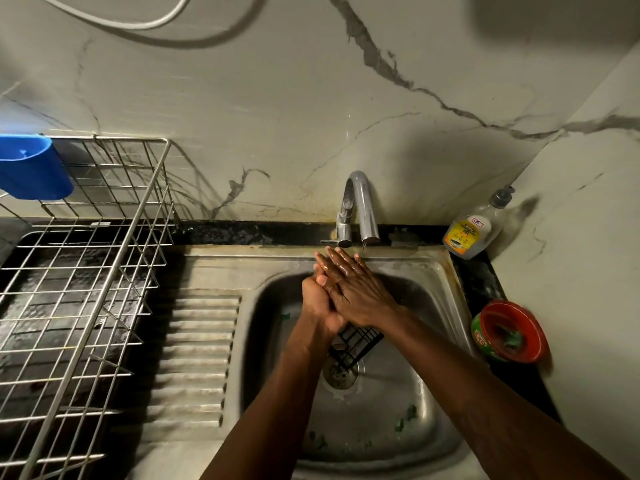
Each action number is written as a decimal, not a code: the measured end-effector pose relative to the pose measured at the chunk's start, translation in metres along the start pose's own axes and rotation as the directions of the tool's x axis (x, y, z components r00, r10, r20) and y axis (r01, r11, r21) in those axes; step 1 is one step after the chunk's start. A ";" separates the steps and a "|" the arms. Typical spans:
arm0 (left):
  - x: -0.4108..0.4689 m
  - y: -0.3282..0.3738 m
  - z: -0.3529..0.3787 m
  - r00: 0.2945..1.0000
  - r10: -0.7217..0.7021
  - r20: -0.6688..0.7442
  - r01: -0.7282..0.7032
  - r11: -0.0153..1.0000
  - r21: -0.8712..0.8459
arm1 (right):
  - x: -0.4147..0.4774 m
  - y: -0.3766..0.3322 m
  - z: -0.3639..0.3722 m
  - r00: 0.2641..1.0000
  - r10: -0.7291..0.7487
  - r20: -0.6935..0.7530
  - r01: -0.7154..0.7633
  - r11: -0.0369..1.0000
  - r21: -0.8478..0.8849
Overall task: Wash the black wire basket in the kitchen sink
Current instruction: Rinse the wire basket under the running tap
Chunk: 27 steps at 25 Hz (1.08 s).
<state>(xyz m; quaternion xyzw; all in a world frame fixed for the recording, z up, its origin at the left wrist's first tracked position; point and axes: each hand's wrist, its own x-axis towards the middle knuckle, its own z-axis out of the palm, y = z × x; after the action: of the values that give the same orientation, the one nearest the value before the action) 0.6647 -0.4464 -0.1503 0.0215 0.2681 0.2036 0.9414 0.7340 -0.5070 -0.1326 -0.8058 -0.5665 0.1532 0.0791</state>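
Observation:
The black wire basket (356, 344) lies in the steel sink (426, 268), near the drain (341, 374), and my hands and wrists hide most of it. My left hand (317, 303) and my right hand (360, 289) are pressed together above the basin, just below the faucet (363, 206). The right palm lies flat across the left hand, and the fingers of both are straight and wet. Neither hand touches the basket. No stream of water shows at the spout.
A metal dish rack (104, 271) with a blue cup (31, 168) stands on the left, beside the ribbed drainboard (197, 351). A pump bottle of dish gel (472, 233) and a red tub (509, 332) sit on the counter right of the sink. Green scraps dot the basin floor.

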 end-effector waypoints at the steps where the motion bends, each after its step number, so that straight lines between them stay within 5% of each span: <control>1: 0.002 0.004 0.001 0.999 -0.026 -0.025 0.028 0.997 0.067 | -0.009 0.002 -0.001 1.000 -0.007 0.003 0.007 1.000 0.018; 6: -0.003 0.014 0.014 0.986 -0.100 -0.136 0.131 0.960 0.247 | -0.050 0.005 0.009 1.000 -0.025 -0.012 0.025 1.000 -0.008; 11: -0.010 0.010 0.025 0.975 0.108 -0.195 -0.076 0.984 0.161 | 0.008 -0.007 0.001 1.000 0.011 0.030 -0.011 1.000 -0.007; 17: 0.001 0.023 0.010 0.975 -0.003 -0.221 0.042 0.984 0.172 | -0.051 0.006 0.006 0.994 -0.101 -0.038 0.098 0.991 -0.086; 22: -0.001 0.011 0.002 0.960 0.112 -0.256 -0.073 0.985 0.157 | -0.003 -0.005 -0.001 0.998 0.020 0.055 -0.017 0.998 -0.065; 27: -0.005 0.022 0.000 0.961 0.083 -0.263 -0.032 0.981 0.192 | -0.018 0.000 0.001 0.994 -0.106 0.015 0.107 0.991 -0.080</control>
<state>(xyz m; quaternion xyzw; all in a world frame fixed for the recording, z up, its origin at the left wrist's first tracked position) 0.6527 -0.4285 -0.1442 0.0893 0.4108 0.2058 0.8837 0.7277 -0.5240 -0.1301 -0.7762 -0.6148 0.1299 0.0516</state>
